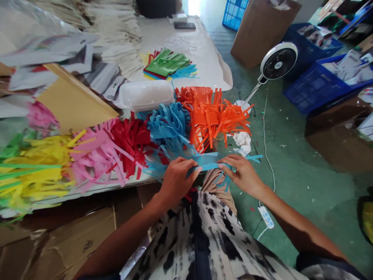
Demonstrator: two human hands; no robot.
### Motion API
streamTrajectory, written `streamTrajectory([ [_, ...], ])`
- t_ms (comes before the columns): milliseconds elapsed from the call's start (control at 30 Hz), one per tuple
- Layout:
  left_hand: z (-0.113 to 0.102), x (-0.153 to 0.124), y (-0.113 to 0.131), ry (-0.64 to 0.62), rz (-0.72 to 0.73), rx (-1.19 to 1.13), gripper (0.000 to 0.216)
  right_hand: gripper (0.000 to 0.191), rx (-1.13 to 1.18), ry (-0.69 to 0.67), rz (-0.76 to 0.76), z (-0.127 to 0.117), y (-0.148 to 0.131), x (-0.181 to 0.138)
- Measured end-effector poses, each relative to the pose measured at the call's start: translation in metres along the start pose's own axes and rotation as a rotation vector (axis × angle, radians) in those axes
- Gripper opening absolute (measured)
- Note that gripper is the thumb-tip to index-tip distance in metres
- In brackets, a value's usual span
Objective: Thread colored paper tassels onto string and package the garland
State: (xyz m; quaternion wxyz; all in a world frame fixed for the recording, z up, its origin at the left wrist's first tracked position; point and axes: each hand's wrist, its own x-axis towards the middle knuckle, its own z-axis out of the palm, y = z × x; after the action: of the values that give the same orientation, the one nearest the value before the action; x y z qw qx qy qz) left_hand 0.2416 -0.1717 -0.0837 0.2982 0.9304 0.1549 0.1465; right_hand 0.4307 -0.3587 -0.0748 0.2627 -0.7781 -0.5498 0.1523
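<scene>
A piece of light blue fringed tissue paper (210,166) is stretched between my two hands at the table's front edge. My left hand (181,175) pinches its left end, fingers closed. At the other end, my right hand (237,171) is closed on the paper, and loose blue strips hang below and stick out past it. Just beyond lie a bunch of blue fringe (170,124) and a heap of orange fringe (208,112). Red fringe (131,136), pink fringe (97,153) and yellow fringe (43,163) spread leftward along the table.
A white plastic tub (146,94) stands behind the fringes, near a stack of coloured fringe topped with green (170,62). A cardboard sheet (72,103) leans at left. On the floor to the right are a fan (279,64), a power strip (266,217) and blue crates (309,91).
</scene>
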Motion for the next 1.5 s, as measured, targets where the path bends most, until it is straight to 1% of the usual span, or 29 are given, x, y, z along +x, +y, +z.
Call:
streamTrajectory([
  [100, 0.003, 0.004, -0.002, 0.046, -0.047, 0.133, 0.021, 0.028, 0.022, 0.039, 0.141, 0.006, -0.002, 0.009],
  [200, 0.008, 0.007, -0.002, 0.071, -0.054, 0.271, 0.024, 0.026, -0.125, 0.077, 0.233, 0.014, -0.004, 0.012],
  [300, 0.01, 0.01, -0.002, 0.077, -0.074, 0.335, 0.022, 0.027, -0.278, 0.085, 0.275, 0.018, -0.007, 0.014],
  [500, 0.008, 0.02, -0.002, 0.046, -0.146, 0.394, 0.021, 0.034, -0.441, 0.015, 0.326, 0.017, -0.015, 0.02],
  [667, 0.011, 0.022, -0.002, 0.027, -0.122, 0.471, 0.023, 0.034, -0.542, 0.001, 0.332, 0.017, -0.021, 0.021],
  [733, 0.01, 0.022, -0.001, 0.036, -0.081, 0.494, 0.022, 0.033, -0.573, 0.007, 0.319, 0.018, -0.023, 0.021],
  [800, 0.008, 0.023, -0.001, 0.094, 0.002, 0.51, 0.021, 0.033, -0.593, 0.022, 0.299, 0.02, -0.024, 0.021],
  [867, 0.004, 0.024, -0.002, 0.153, 0.145, 0.503, 0.024, 0.032, -0.613, 0.041, 0.277, 0.023, -0.025, 0.021],
  [900, 0.002, 0.025, -0.003, 0.145, 0.248, 0.478, 0.027, 0.031, -0.623, 0.051, 0.266, 0.024, -0.025, 0.022],
  [967, -0.001, 0.027, -0.005, 0.039, 0.45, 0.4, 0.032, 0.029, -0.641, 0.062, 0.25, 0.025, -0.024, 0.023],
  [1000, -0.003, 0.027, -0.006, -0.032, 0.519, 0.364, 0.032, 0.029, -0.645, 0.063, 0.242, 0.024, -0.022, 0.023],
  [1033, -0.004, 0.027, -0.007, -0.089, 0.554, 0.341, 0.032, 0.028, -0.643, 0.062, 0.234, 0.021, -0.019, 0.024],
  [1100, -0.005, 0.026, -0.009, -0.139, 0.541, 0.336, 0.034, 0.026, -0.63, 0.084, 0.217, 0.01, -0.012, 0.023],
  [1133, -0.005, 0.025, -0.009, -0.143, 0.522, 0.343, 0.036, 0.024, -0.624, 0.118, 0.209, 0.003, -0.008, 0.022],
  [1200, -0.006, 0.022, -0.01, -0.144, 0.511, 0.348, 0.038, 0.024, -0.623, 0.227, 0.198, -0.01, -0.004, 0.015],
  [1267, -0.005, 0.019, -0.01, -0.141, 0.516, 0.349, 0.036, 0.033, -0.61, 0.319, 0.153, -0.018, -0.006, 0.005],
  [1300, -0.004, 0.018, -0.01, -0.135, 0.515, 0.352, 0.035, 0.039, -0.592, 0.331, 0.101, -0.017, -0.009, -0.001],
  [1367, -0.001, 0.017, -0.009, -0.127, 0.509, 0.362, 0.033, 0.047, -0.534, 0.282, -0.062, -0.008, -0.017, -0.011],
  [1433, 0.002, 0.016, -0.008, -0.132, 0.502, 0.374, 0.032, 0.046, -0.479, 0.171, -0.192, 0.008, -0.024, -0.019],
  [1467, 0.003, 0.016, -0.007, -0.134, 0.497, 0.377, 0.032, 0.043, -0.46, 0.12, -0.211, 0.015, -0.025, -0.022],
  [1500, 0.004, 0.015, -0.007, -0.138, 0.491, 0.376, 0.033, 0.041, -0.443, 0.081, -0.197, 0.021, -0.025, -0.023],
])
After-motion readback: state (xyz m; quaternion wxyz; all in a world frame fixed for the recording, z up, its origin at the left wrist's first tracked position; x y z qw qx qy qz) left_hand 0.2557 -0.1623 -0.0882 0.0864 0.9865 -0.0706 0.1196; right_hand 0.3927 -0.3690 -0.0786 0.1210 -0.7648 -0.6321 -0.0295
